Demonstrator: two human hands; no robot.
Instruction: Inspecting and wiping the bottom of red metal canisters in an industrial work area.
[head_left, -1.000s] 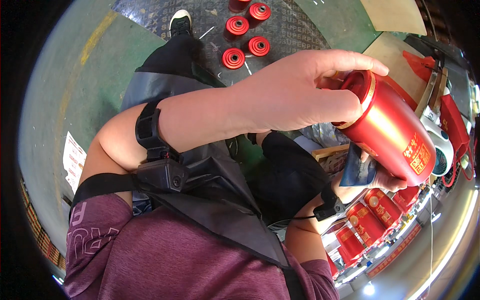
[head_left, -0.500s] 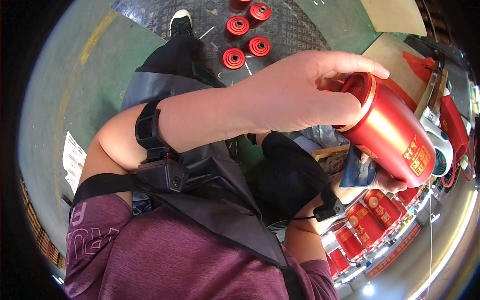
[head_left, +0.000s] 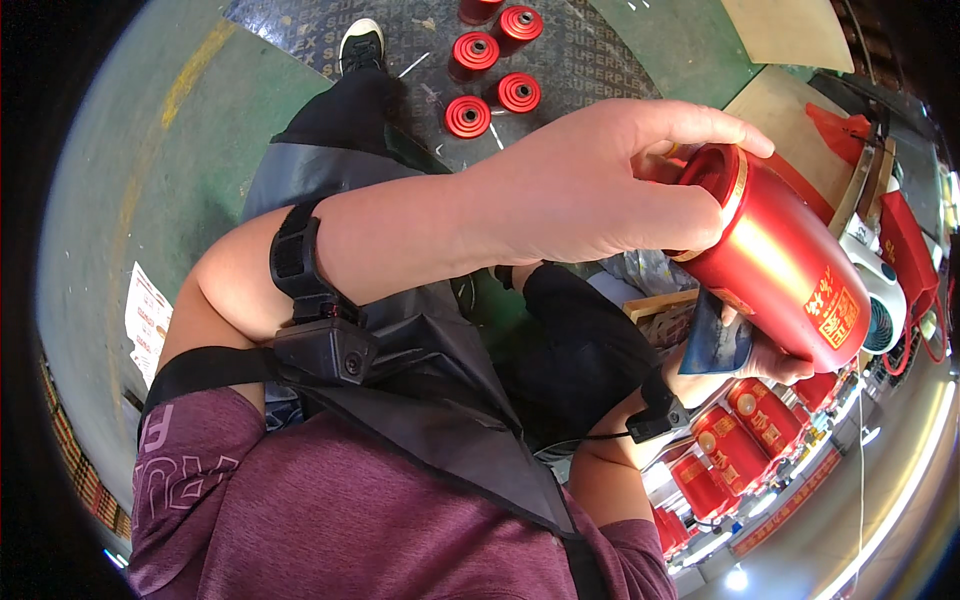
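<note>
A glossy red bottle (head_left: 775,245) with gold markings and a gold band around its open neck lies tilted at the right of the view. My left hand (head_left: 620,175) is closed around the neck end, thumb on the near side of the rim and fingers over the far side. From below, my right hand (head_left: 765,362) supports the bottle's body near its lower end; most of its fingers are hidden beneath it. A dark blue cloth-like piece (head_left: 718,338) lies at the right palm, against the underside of the bottle.
Several red stepped-top pieces (head_left: 467,117) stand on a dark printed board (head_left: 420,110) beyond my knees. Many red containers (head_left: 735,445) stand at the lower right. A white fan-like device (head_left: 872,285) sits behind the bottle. A wooden frame (head_left: 660,304) lies near my right forearm.
The red bottle has turned slightly about its length, its gold markings shifting a little. Both hands keep nearly the same places on it.
</note>
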